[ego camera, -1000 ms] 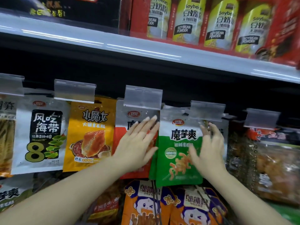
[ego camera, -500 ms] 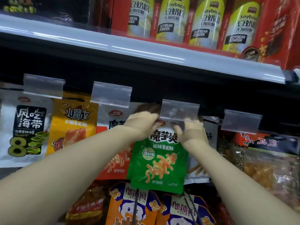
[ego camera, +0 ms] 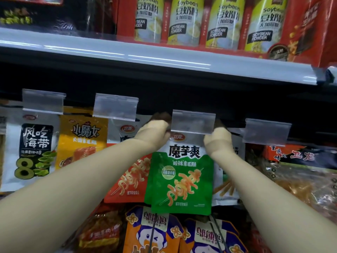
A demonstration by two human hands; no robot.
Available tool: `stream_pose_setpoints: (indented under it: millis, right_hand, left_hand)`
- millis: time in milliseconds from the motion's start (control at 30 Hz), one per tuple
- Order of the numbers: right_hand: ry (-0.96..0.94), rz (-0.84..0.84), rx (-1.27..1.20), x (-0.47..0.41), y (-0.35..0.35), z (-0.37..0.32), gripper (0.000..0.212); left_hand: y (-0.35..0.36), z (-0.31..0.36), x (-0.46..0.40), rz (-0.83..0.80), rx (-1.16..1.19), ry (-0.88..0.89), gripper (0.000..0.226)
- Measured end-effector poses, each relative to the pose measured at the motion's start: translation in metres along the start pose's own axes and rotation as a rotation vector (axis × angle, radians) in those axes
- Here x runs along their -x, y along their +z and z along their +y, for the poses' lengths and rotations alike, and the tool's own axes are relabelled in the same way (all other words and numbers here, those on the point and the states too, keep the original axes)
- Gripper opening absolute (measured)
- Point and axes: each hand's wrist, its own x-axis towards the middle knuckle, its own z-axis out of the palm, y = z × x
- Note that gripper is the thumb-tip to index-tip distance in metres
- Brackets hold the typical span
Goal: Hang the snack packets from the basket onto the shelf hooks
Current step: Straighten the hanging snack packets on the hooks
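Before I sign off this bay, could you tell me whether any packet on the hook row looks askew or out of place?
Only the green packet stands out: it tilts slightly and overlaps the red packet, but the left hand and right hand are holding its top corners.

Green-and-white foil snack packet: flat pouch, white upper band with black characters and a red oval logo, green lower body printed with orange skewered strips. It hangs upright, face outward, its top edge tucked behind a clear plastic price-tag holder at the front of a shelf hook; the hook itself is hidden. Its top corners are gripped on either side. Its left edge overlaps a red-and-white foil packet of matching design; a white packet sits behind its right edge.
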Motion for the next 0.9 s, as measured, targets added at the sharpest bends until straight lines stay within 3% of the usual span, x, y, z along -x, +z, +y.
stream_pose_setpoints:
  millis: [133,200,267,367,500,700,767,833,900]
  right_hand:
    - [0.006,0.049,-0.107,-0.008,-0.001,0.004,0.044]
    - [-0.006,0.055,-0.184,-0.004,-0.003,0.005,0.038]
    - [-0.031,0.081,-0.284,0.001,-0.004,0.004,0.017]
    - [-0.074,0.096,-0.351,0.003,-0.001,0.005,0.028]
    - [-0.076,0.109,-0.357,0.000,0.002,0.005,0.026]
    - [-0.027,0.107,-0.343,0.004,0.004,0.013,0.040]
    - [0.012,0.094,-0.308,0.007,0.006,0.019,0.036]
    - [0.085,0.063,-0.263,0.012,0.008,0.026,0.019]
    - [0.129,-0.002,-0.270,0.017,0.012,0.034,0.025]
  left_hand:
    - [-0.008,0.010,0.001,0.040,0.142,-0.035,0.027]
    - [-0.010,0.012,0.001,0.029,0.143,-0.052,0.030]
    - [-0.010,0.013,0.000,0.033,0.121,-0.075,0.031]
    - [-0.010,0.015,0.000,-0.005,0.107,-0.106,0.027]
    - [-0.012,0.014,0.000,-0.063,0.099,-0.155,0.019]
    - [0.004,-0.003,0.000,0.087,0.312,-0.153,0.032]
    - [0.016,-0.014,0.003,0.111,0.294,-0.144,0.038]
    - [0.030,-0.024,0.009,0.078,0.232,-0.140,0.053]
    - [0.044,-0.033,0.020,0.058,0.244,-0.129,0.071]
